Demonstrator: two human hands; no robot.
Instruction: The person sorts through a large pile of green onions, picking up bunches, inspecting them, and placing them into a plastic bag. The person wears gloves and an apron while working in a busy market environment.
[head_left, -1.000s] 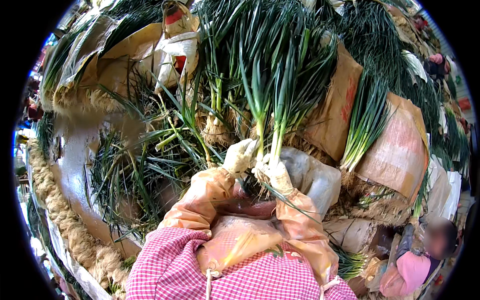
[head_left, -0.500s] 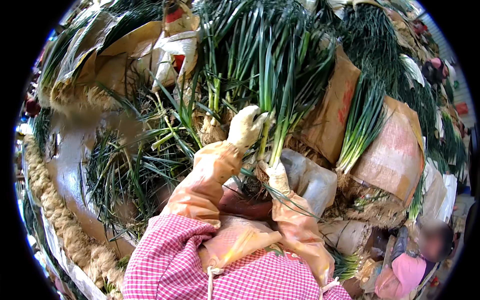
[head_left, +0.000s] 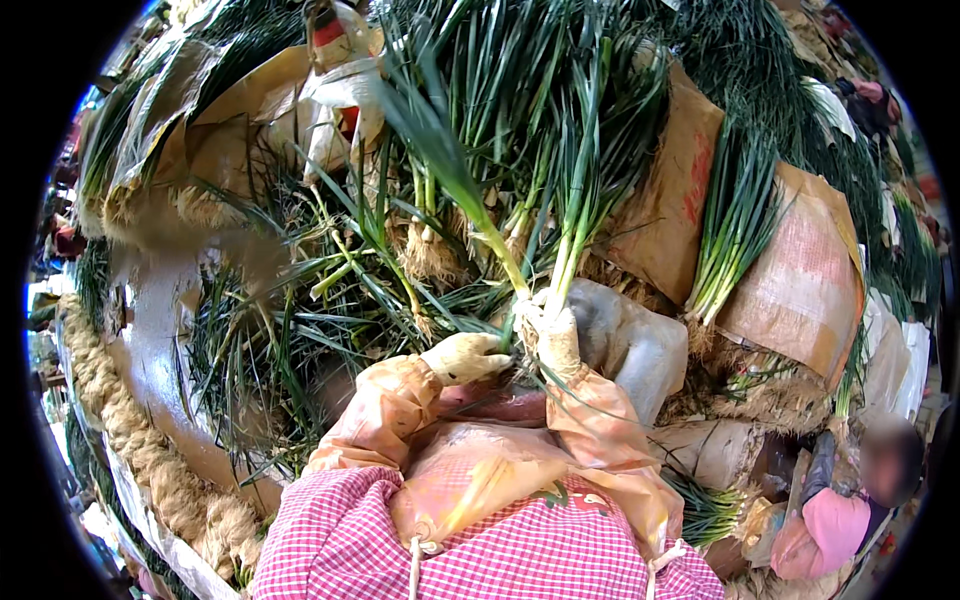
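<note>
Several green onions point(head_left: 566, 250) stand upright in my right hand point(head_left: 556, 338), which is closed around their white lower stalks. One stalk point(head_left: 497, 250) leans away to the left, its green top blurred. My left hand point(head_left: 465, 358) is just left of the roots, lower than the right. Its fingers are bent together at a green leaf strip by the root end; the fingertips are partly hidden. Both hands wear pale, soiled gloves, with orange plastic sleeves on the forearms. A thin loose leaf hangs across my right wrist.
A large pile of green onions point(head_left: 500, 100) lies ahead. Loose trimmed leaves point(head_left: 270, 350) are heaped at the left. Brown sacking point(head_left: 665, 170) and another onion bundle point(head_left: 730, 250) lie at the right. A thick fibrous row point(head_left: 150, 430) curves along the far left. Another person in pink point(head_left: 825, 530) sits lower right.
My left hand has come down from the upper stalks to beside the roots. One stalk now tilts left, apart from the others. The right hand keeps its hold, slightly higher in the picture.
</note>
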